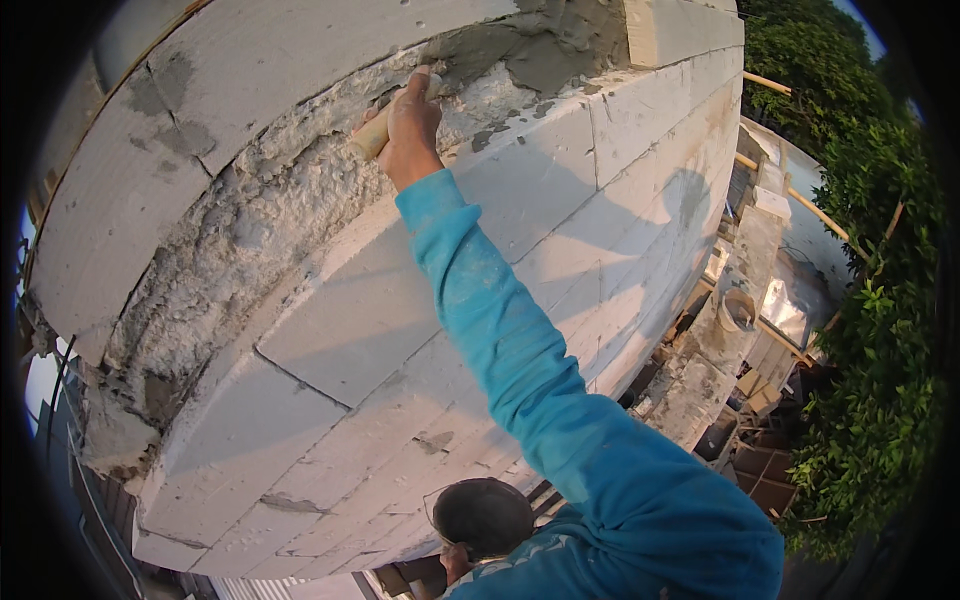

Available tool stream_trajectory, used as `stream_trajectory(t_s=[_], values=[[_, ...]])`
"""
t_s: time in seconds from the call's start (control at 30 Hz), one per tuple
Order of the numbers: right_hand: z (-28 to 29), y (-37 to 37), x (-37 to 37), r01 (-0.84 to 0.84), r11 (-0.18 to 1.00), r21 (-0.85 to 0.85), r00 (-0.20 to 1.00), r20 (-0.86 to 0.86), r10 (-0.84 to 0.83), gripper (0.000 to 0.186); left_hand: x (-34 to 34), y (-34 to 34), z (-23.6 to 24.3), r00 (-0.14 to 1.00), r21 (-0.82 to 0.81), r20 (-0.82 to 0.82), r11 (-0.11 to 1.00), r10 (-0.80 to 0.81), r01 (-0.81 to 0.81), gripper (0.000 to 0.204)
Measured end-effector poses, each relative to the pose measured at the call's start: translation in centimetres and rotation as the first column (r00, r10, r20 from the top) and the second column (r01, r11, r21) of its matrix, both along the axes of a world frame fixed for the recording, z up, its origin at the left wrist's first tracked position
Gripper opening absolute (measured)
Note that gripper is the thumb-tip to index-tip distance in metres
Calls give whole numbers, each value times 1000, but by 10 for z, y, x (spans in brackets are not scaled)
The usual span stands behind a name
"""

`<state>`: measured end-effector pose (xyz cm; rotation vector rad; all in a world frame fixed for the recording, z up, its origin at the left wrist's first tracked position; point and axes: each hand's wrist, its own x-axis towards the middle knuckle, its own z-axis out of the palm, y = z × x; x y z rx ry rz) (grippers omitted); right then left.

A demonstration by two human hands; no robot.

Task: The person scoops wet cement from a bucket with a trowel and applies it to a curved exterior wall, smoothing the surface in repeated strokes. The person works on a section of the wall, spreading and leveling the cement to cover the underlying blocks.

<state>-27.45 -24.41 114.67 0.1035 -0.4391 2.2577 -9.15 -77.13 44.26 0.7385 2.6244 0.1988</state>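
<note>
My right hand (412, 125), in a blue sleeve, reaches up to the wall and is closed round the thick pale handle of a trowel (371, 136). The trowel's blade cannot be made out. It is at a rough, recessed band (230, 235) between pale blocks, where wet grey mortar (530, 50) covers the upper right part. Low in the picture, my left hand (457, 562) grips the rim of a dark round bucket (484, 517) close to my body. Grey mortar seems to fill the bucket. Most of the left hand's fingers are hidden.
The pale block wall (400, 330) curves across the view, with my shadow on it. To the right, far below, lies a ledge (735, 290) with a pail (738, 308) and debris. Bamboo poles (815, 212) stick out near leafy trees (870, 330).
</note>
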Motion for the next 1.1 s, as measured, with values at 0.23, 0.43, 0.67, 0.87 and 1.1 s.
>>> stream_trajectory(t_s=[0.23, 0.43, 0.67, 0.87, 1.1], values=[[-39, 3, 39, -23, 993, 112, 999, 29, 20, 46, 10, 26, 35, 974, 30, 88, 977, 207, -211, 45], [-46, 171, 37, 7, 1000, 16, 981, -193, -4, 43, 9, 43, 50, 953, 56, 112, 956, 282, -289, 40], [-64, 134, 51, -149, 938, 312, 981, -70, 179, 42, 6, 39, 47, 920, 57, 158, 927, 358, -371, 34], [-42, 57, 30, 36, 969, 243, 930, 348, -122, 48, 7, 38, 49, 879, 94, 202, 885, 431, -456, 29], [-33, 17, 7, -23, 984, 176, 1000, 21, 19, 51, 1, 60, 52, 727, 234, 389, 703, 566, -672, 23]])
